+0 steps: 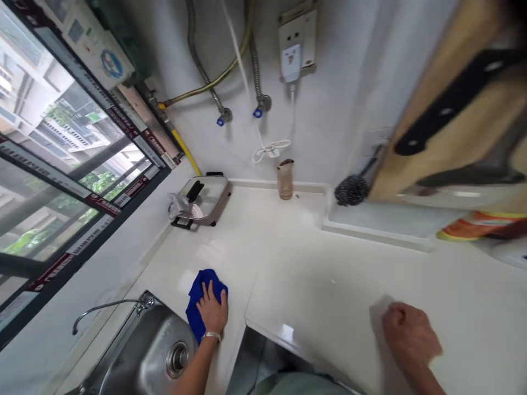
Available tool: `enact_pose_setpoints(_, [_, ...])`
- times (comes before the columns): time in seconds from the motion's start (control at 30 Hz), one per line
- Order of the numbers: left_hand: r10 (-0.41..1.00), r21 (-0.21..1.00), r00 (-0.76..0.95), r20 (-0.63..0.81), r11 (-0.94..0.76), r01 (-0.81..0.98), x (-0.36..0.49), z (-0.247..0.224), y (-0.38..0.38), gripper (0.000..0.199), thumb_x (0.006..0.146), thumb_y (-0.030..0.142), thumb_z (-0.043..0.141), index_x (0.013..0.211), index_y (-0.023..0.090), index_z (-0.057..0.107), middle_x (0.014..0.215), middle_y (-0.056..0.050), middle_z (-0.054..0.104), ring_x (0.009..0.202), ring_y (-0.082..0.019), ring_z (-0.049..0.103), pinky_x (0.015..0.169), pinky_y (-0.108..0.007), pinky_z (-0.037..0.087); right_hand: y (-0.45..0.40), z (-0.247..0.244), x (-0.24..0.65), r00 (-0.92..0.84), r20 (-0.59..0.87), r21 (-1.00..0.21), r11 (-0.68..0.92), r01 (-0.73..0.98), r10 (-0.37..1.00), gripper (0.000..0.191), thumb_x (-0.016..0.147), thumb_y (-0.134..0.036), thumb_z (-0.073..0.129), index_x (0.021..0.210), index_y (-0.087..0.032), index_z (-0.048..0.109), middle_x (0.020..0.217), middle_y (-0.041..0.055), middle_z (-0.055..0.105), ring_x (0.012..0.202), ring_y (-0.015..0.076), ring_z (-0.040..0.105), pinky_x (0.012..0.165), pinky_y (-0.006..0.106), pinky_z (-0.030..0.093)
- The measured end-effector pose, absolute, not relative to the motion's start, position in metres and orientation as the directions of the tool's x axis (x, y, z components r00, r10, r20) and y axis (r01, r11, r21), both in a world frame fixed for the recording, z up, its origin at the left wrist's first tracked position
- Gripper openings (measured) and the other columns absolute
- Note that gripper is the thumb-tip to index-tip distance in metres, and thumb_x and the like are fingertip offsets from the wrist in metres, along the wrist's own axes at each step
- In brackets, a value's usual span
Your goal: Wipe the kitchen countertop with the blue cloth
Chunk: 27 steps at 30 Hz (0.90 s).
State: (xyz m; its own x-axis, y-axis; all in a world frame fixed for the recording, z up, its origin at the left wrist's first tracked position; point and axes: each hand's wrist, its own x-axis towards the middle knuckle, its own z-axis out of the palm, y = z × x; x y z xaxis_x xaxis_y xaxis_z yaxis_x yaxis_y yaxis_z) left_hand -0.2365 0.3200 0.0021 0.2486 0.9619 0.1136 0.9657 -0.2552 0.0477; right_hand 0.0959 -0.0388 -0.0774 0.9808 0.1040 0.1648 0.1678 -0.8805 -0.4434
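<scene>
Your left hand (pixel 213 310) lay flat and open on the blue cloth (pixel 198 300) beside the sink (pixel 154 351). It looked soft, light; press its middle. Your right hand (pixel 409 334) rested curled on the counter (pixel 329 285), holding nothing.

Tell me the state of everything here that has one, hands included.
left hand: flat, pressing the blue cloth
blue cloth: crumpled on the counter beside the sink
right hand: curled, resting on the counter, holding nothing visible
sink: no dishes inside
faucet: no water running
electric pan: lid on
plug: in the wall socket
</scene>
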Motion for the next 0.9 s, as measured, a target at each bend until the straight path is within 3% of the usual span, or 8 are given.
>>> enact_pose_setpoints(0.27, [0.795, 0.127, 0.603, 0.063, -0.606, 0.785, -0.161, -0.009, 0.219, 0.061, 0.097, 0.048, 0.028, 0.153, 0.022, 0.033, 0.163, -0.012, 0.031, 0.128, -0.034, 0.053, 0.113, -0.06, 0.038, -0.026, -0.052, 0.095, 0.961, 0.165, -0.558, -0.782, 0.278, 0.224, 0.024, 0.091, -0.024, 0.042, 0.089, -0.017, 0.065, 0.09, 0.0087, 0.061, 0.067, 0.0163, 0.045, 0.062, 0.034, 0.028])
enact_pose_setpoints(0.47, [0.553, 0.199, 0.833, 0.025, -0.819, 0.538, -0.095, -0.013, 0.157, 0.058, 0.097, 0.047, 0.031, 0.153, 0.03, 0.03, 0.165, -0.005, 0.028, 0.139, -0.032, 0.046, 0.118, -0.06, 0.034, -0.019, -0.046, 0.099, 0.946, 0.226, -0.544, -0.776, 0.32, 0.232, 0.023, 0.091, -0.016, 0.04, 0.085, -0.017, 0.062, 0.086, 0.0054, 0.06, 0.075, 0.0162, 0.049, 0.07, 0.032, 0.031])
enact_pose_setpoints(0.7, [0.272, 0.27, 0.962, -0.008, -0.926, 0.264, -0.013, -0.015, 0.113, 0.058, 0.097, 0.046, 0.032, 0.154, 0.036, 0.026, 0.167, -0.001, 0.02, 0.144, -0.029, 0.041, 0.122, -0.061, 0.029, -0.012, -0.041, 0.104, 0.948, 0.264, -0.529, -0.796, 0.295, 0.175, 0.019, 0.087, -0.01, 0.044, 0.085, -0.019, 0.06, 0.086, 0.0046, 0.06, 0.077, 0.0177, 0.05, 0.071, 0.033, 0.03])
enact_pose_setpoints(0.9, [0.128, 0.255, 0.99, 0.057, -0.961, 0.109, 0.041, -0.014, 0.114, 0.056, 0.096, 0.041, 0.039, 0.151, 0.033, 0.035, 0.164, -0.005, 0.029, 0.14, -0.029, 0.046, 0.12, -0.061, 0.033, -0.012, -0.045, 0.106, 0.938, 0.315, -0.534, -0.79, 0.299, 0.142, 0.018, 0.083, -0.008, 0.046, 0.084, -0.02, 0.059, 0.085, 0.0021, 0.061, 0.079, 0.0165, 0.053, 0.074, 0.031, 0.033])
